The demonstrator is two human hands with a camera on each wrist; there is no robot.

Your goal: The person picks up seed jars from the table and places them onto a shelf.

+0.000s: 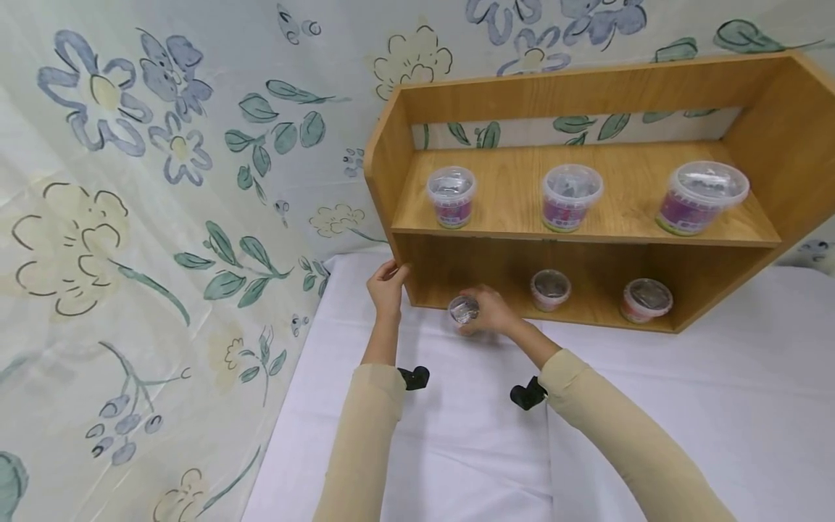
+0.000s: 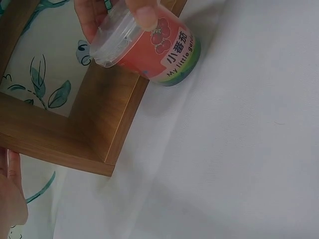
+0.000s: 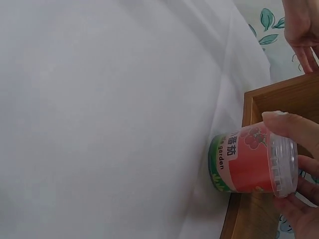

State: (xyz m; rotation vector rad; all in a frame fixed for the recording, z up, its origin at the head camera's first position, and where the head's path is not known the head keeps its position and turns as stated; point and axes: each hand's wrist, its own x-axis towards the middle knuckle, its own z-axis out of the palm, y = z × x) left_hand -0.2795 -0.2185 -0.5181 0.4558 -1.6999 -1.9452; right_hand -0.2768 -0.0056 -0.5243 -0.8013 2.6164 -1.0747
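My right hand (image 1: 491, 310) grips a small plastic tub (image 1: 464, 310) with a clear lid, thumb on one side and fingers on the other near the lid. The tub's red label (image 3: 247, 159) shows tomatoes and its base is green. It is at the front edge of the lower shelf, at the left end, tilted in the wrist views. My left hand (image 1: 388, 288) is at the outer left side of the wooden shelf unit (image 1: 380, 156); its fingers touch that side panel, extended in the right wrist view (image 3: 305, 35).
Two red-labelled tubs, one mid-shelf (image 1: 550, 290) and one at right (image 1: 646, 300), stand on the lower shelf. Above them are three purple-labelled tubs, left (image 1: 451, 196), middle (image 1: 571, 197) and right (image 1: 701, 197). A white cloth (image 1: 470, 435) covers the table; a floral curtain (image 1: 163, 275) hangs behind.
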